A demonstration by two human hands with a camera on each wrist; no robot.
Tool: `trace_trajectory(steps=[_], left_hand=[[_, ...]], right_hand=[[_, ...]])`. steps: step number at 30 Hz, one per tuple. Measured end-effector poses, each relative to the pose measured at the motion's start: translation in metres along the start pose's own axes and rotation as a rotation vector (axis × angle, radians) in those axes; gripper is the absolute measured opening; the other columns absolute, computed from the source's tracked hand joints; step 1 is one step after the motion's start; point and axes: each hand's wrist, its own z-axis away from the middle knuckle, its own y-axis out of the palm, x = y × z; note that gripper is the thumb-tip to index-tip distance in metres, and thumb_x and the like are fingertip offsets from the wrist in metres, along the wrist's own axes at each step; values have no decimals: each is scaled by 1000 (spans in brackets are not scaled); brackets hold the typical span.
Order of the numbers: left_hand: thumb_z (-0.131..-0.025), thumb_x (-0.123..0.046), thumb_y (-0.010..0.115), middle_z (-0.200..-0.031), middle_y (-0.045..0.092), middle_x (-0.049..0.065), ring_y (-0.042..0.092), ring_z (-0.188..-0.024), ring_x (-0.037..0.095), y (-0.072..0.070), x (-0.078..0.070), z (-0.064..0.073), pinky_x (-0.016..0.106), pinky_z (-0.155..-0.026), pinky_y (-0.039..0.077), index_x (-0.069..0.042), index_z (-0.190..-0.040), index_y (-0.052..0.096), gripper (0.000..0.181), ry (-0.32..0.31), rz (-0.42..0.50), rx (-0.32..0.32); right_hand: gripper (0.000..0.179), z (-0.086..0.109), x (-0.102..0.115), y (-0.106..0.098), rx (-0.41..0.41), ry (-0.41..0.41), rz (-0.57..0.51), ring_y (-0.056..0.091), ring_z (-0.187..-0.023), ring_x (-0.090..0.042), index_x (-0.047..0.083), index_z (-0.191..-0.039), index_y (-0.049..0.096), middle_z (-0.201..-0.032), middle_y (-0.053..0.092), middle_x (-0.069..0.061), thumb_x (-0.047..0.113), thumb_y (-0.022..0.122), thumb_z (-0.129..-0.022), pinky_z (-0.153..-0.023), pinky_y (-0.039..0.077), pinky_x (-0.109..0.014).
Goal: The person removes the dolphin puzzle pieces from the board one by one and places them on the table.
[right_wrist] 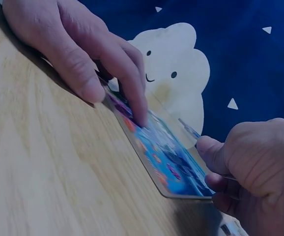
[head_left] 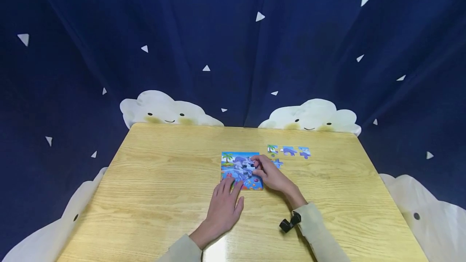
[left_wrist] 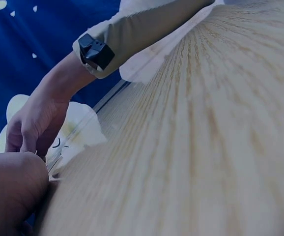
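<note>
A jigsaw board [head_left: 226, 169] printed with dolphins, a palm tree and sea lies on the table between both hands. My left hand [head_left: 223, 207] rests its fingertips on the board's near edge, fingers extended. Above the board's right side, my right hand [head_left: 272, 175] pinches a jigsaw piece [right_wrist: 187, 128] between thumb and fingers. In the right wrist view the piece is tilted and raised over the board, its picture mostly hidden by the fingers. From the left wrist view, the right hand [left_wrist: 41, 120] shows with fingers pointing down; the board is hidden there.
Several loose jigsaw pieces lie right of the board: a palm tree piece [head_left: 271, 148], a dolphin piece [head_left: 289, 151], a blue piece [head_left: 305, 152] and another close behind the right hand. The wooden table [head_left: 164, 173] meets a dark blue curtain [head_left: 233, 43] at the back.
</note>
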Motion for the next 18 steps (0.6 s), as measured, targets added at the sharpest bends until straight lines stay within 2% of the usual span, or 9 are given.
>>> trace_trajectory(steps=[12,18], left_hand=[[-103,-33,56,-145,51,14,46,-138,36,2,0,1,54,-114,38,-15,-148,57,49,26,-4,-62],[-103,-33,55,-143,52,14,46,-137,36,3,0,1,54,-114,38,-15,-147,58,48,34,-8,-79]], right_hand=[[36,18,-11,-20,-56,31,-36,50,-92,-18,-6,-136,54,-107,54,-12,-1,62,-102,-79,46,-26],[38,30,-20,-32,-90,50,1,52,-98,-21,-6,-138,53,-110,55,-12,-1,64,-101,-82,48,-27]])
